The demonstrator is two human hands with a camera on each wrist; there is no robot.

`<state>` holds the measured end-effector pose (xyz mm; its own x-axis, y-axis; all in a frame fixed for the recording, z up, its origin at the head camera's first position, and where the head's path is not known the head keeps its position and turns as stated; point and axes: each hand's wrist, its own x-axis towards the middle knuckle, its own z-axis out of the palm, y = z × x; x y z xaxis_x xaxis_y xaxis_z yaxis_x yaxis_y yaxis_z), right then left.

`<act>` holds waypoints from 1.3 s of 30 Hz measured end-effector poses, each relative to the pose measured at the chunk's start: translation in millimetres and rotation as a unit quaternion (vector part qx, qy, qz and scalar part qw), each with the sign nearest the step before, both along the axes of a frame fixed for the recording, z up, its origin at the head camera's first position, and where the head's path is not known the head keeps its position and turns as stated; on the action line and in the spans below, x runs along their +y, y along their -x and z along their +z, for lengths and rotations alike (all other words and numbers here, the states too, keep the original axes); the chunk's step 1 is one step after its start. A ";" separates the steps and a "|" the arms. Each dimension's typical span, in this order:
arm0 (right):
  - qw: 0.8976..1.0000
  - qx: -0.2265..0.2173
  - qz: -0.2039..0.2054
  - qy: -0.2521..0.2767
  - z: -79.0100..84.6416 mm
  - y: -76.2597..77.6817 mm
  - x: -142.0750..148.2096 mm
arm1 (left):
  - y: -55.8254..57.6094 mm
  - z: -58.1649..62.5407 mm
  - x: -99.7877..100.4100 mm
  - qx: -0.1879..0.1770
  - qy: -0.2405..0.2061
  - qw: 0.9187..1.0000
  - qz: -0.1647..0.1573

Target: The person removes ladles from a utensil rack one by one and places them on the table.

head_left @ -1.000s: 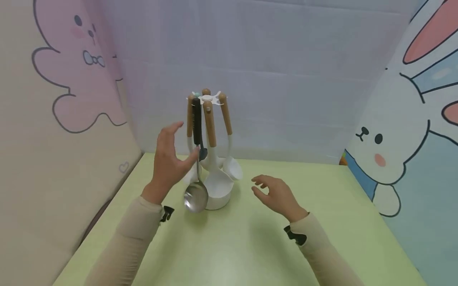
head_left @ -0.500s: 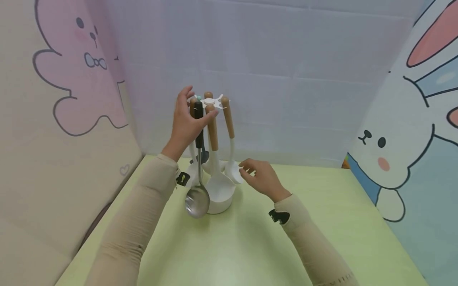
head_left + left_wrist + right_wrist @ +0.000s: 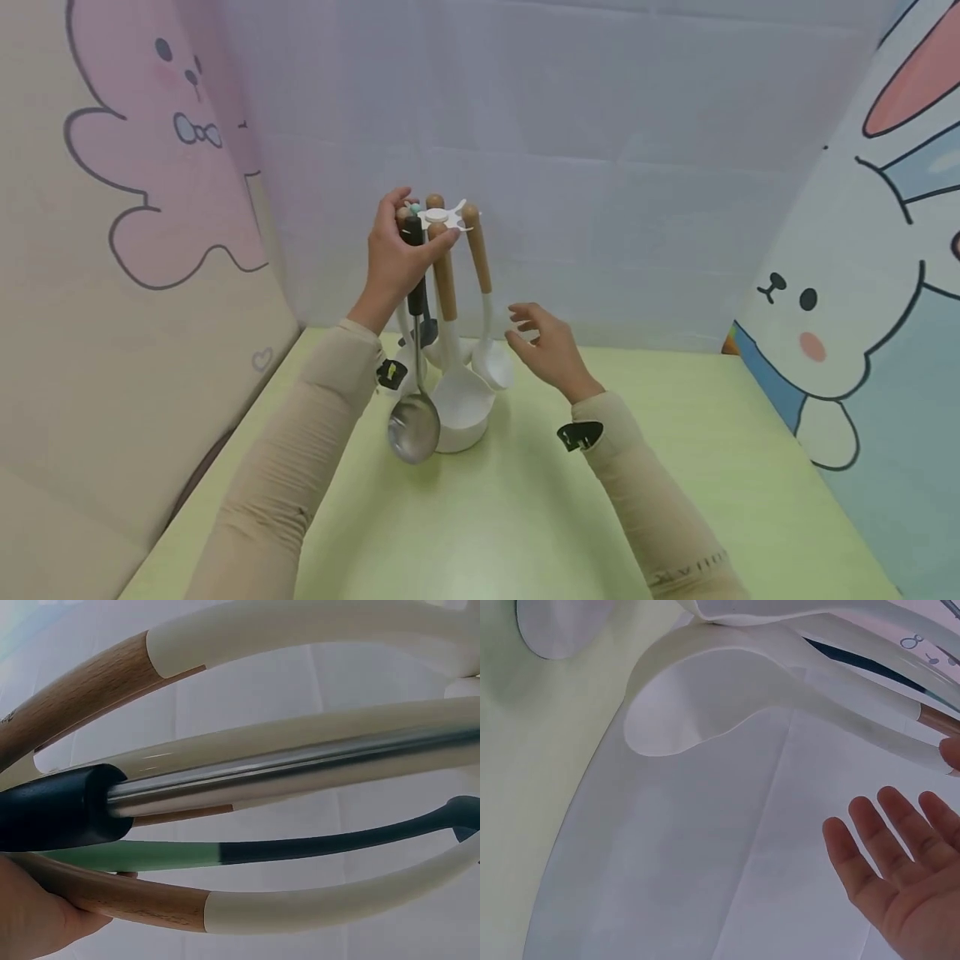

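In the head view a white utensil holder (image 3: 461,435) stands on the table, with several wooden-handled white utensils hanging from its top hooks (image 3: 437,216). My left hand (image 3: 393,258) is up at these hooks, its thumb across the black handle of a metal ladle (image 3: 414,427) and its fingers bent behind the handles. The left wrist view has this black handle (image 3: 64,808) beside a wooden handle (image 3: 142,901) that the hand touches. To the right of the holder, my right hand (image 3: 551,352) is held in the air with loosely spread fingers, near a white ladle (image 3: 705,697), holding nothing.
A dark-headed utensil (image 3: 427,329) with a green handle (image 3: 150,855) hangs among the others. The pale green table (image 3: 637,417) meets a white backdrop (image 3: 562,167). Walls with cartoon drawings, including a rabbit (image 3: 810,308), flank the sides.
My left hand has risen from beside the ladle's handle to the hooks and closed in around the handles. The right hand has moved up and left toward the holder, then slightly back.
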<state>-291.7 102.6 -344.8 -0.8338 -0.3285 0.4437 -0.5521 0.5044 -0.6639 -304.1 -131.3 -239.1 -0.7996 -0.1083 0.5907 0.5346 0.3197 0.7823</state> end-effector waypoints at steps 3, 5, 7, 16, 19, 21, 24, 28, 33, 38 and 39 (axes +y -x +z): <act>1.000 -0.012 0.007 -0.006 1.1 4.1 -2.0 | -0.7 2.0 0.4 0.002 -0.015 1.000 0.004; 1.000 -0.019 0.012 -0.011 0.8 6.2 -3.6 | -1.5 2.4 0.4 -0.002 -0.020 1.000 0.006; 0.999 -0.023 0.016 -0.015 0.2 7.1 -5.1 | -2.7 3.0 0.7 -0.006 -0.022 1.000 0.004; 1.000 -0.003 0.001 -0.002 1.0 -1.4 -5.8 | -9.6 5.6 3.1 0.012 -0.039 0.999 -0.017; 1.000 0.013 -0.012 0.006 1.3 -7.0 -3.5 | -12.9 5.3 2.8 0.016 -0.036 0.999 -0.023; 0.999 0.025 -0.018 0.012 1.8 -10.2 -1.8 | -14.4 4.8 2.9 0.016 -0.038 0.999 -0.030; 0.999 0.039 -0.018 0.027 3.9 -13.8 -0.3 | -17.2 4.1 3.6 0.013 -0.044 0.998 -0.038; 0.997 0.055 -0.017 0.046 9.1 -18.0 0.4 | -21.5 4.3 6.1 0.008 -0.051 0.998 -0.048; 0.996 0.067 -0.016 0.061 16.5 -25.6 -1.2 | -29.2 4.2 9.8 0.009 -0.050 0.997 -0.063; 0.994 0.084 -0.014 0.065 22.4 -34.9 -0.2 | -38.6 5.4 15.2 0.013 -0.051 0.995 -0.084; 0.994 0.090 -0.013 0.065 23.5 -37.0 0.8 | -40.6 6.0 16.3 0.014 -0.052 0.995 -0.088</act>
<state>-254.7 103.4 -321.4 -0.7452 -0.2376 0.6230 -0.6548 0.4369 -0.6167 -263.5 -115.0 -233.1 -0.7950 -0.0290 0.6059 0.5972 0.1372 0.7903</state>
